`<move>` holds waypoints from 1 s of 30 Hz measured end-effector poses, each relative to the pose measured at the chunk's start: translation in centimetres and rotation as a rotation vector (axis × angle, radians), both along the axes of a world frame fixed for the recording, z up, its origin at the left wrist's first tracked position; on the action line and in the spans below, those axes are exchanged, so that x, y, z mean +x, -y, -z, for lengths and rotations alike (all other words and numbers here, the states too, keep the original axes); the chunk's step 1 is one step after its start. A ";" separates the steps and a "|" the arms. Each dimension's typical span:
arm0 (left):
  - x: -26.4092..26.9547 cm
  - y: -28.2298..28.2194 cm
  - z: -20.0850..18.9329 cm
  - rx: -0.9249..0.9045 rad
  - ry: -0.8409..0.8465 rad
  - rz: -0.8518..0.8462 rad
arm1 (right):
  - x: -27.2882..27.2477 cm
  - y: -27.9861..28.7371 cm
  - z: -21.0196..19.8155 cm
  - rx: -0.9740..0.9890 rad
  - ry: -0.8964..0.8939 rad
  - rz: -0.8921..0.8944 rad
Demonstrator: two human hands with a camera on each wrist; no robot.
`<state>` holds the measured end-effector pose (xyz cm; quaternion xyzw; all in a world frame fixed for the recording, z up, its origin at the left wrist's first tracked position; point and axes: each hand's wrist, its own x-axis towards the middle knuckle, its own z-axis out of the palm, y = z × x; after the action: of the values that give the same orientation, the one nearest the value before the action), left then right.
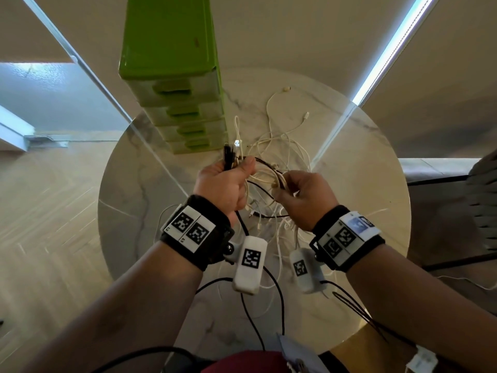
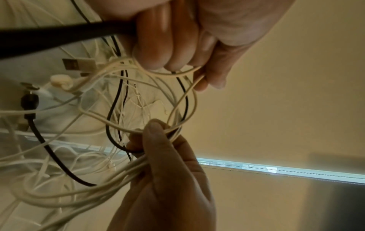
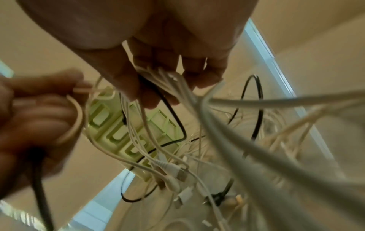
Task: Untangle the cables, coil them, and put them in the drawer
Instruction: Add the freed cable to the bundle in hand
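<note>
A tangle of white and black cables [image 1: 271, 168] hangs between my two hands above the round marble table [image 1: 363, 211]. My left hand [image 1: 228, 179] grips a bunch of cable ends, with black and silver plugs [image 1: 231, 154] sticking up out of the fist. My right hand [image 1: 301, 195] pinches a bundle of white and black strands [image 2: 169, 129] between thumb and fingers. Loose loops with USB plugs [image 3: 177, 171] dangle below. More white cable [image 1: 282, 125] lies spread on the table behind. The green drawer unit [image 1: 172, 76] stands at the back left, its drawers closed.
The drawer unit's handles [image 1: 185, 111] face me. The table rim [image 1: 107, 238] curves round at left above the wooden floor. A dark chair [image 1: 481, 205] sits at the far right. Black wrist-camera leads [image 1: 258, 319] trail down toward my body.
</note>
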<state>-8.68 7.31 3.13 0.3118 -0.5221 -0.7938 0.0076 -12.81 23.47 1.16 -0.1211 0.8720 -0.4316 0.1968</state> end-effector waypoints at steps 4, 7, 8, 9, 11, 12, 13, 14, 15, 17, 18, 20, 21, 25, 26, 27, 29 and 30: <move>0.1 0.4 0.1 0.030 -0.006 -0.052 | -0.4 -0.3 -0.5 -0.391 0.325 0.099; 0.3 0.8 0.2 0.047 -0.026 -0.095 | -0.5 -0.2 -1.1 -0.459 0.323 0.148; 0.3 1.0 0.3 0.059 -0.034 -0.110 | -0.5 -0.1 -1.2 -0.408 0.289 0.147; 0.3 1.2 0.3 0.071 -0.043 -0.121 | -0.4 0.0 -1.2 -0.353 0.262 0.138; 0.4 1.5 0.3 0.088 -0.054 -0.131 | -0.5 0.0 -1.1 -0.250 0.213 0.109; 0.5 1.6 0.3 0.091 -0.056 -0.131 | -0.6 0.0 -0.9 -0.213 0.192 0.090; 0.6 1.7 0.4 0.091 -0.057 -0.128 | -0.5 0.0 -0.8 -0.215 0.181 0.075; 0.6 1.8 0.4 0.089 -0.058 -0.122 | -0.5 0.1 -0.8 -0.237 0.170 0.049; 0.7 1.8 0.5 0.088 -0.058 -0.117 | -0.4 0.2 -0.7 -0.243 0.140 0.013; 0.7 1.9 0.6 0.090 -0.057 -0.111 | -0.3 0.4 -0.5 -0.187 0.045 -0.034; 0.8 1.9 0.6 0.091 -0.053 -0.109 | -0.2 0.6 -0.4 -0.161 0.019 -0.016; 0.8 1.9 0.6 0.077 -0.049 -0.101 | -0.2 0.9 -0.5 -0.151 0.026 0.038; 0.8 1.9 0.7 0.065 -0.051 -0.097 | -0.3 1.0 -0.5 -0.158 0.032 0.050; 1.1 1.9 1.2 0.049 -0.055 -0.098 | -0.5 0.9 -0.8 -0.227 0.097 0.116; 1.3 1.9 1.3 0.048 -0.048 -0.086 | -0.5 1.0 -0.9 -0.292 0.176 0.160; 1.4 1.9 1.3 0.042 -0.043 -0.067 | -0.5 1.1 -0.9 -0.373 0.257 0.207; 1.6 1.9 1.3 0.032 -0.033 -0.039 | -0.9 1.2 -0.9 -0.493 0.348 0.301; 1.7 2.0 1.3 0.032 -0.024 -0.041 | -1.3 1.1 -0.9 -0.516 0.359 0.349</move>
<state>-7.01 5.27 1.84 0.3132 -0.5027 -0.8054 0.0251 -14.16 22.34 2.09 0.0616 0.6932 -0.6792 0.2332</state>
